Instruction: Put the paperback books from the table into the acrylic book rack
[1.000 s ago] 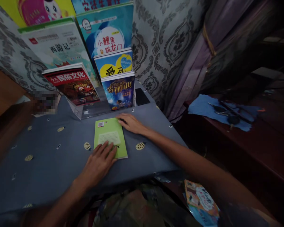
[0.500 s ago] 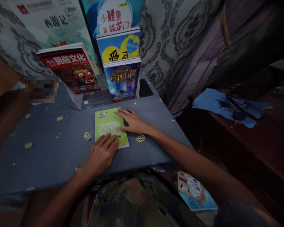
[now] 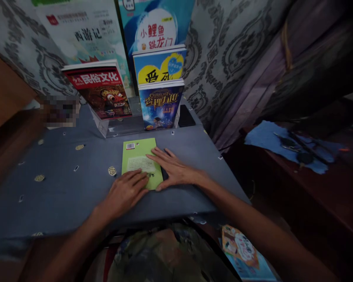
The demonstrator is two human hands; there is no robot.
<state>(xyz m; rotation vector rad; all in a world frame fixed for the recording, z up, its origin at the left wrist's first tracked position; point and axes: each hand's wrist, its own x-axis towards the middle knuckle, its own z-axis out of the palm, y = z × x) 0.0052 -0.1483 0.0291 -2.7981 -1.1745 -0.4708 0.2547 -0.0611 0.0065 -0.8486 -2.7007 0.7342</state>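
Observation:
A small green book (image 3: 139, 150) lies flat on the cloth-covered table, its back cover with a barcode facing up. My left hand (image 3: 127, 192) rests on its lower left part, fingers stretched over the cover. At the book's right edge is my right hand (image 3: 173, 170), its fingers spread, fingertips on the cover and thumb at the lower right corner. Neither hand grips the book. Behind it stands a clear display rack (image 3: 106, 129) holding a red-topped magazine (image 3: 106, 94) and a dark blue book (image 3: 161, 109).
Larger books, such as a blue one (image 3: 157, 29), stand behind the rack. A black phone (image 3: 187, 116) lies right of it. More books (image 3: 247, 250) lie low at the right. A blue cloth (image 3: 264, 137) with keys is on a dark red surface (image 3: 320, 196).
My right hand has slid toward me along the book's right edge, its thumb now at the lower corner. My left hand stays on the cover. The view has shifted slightly.

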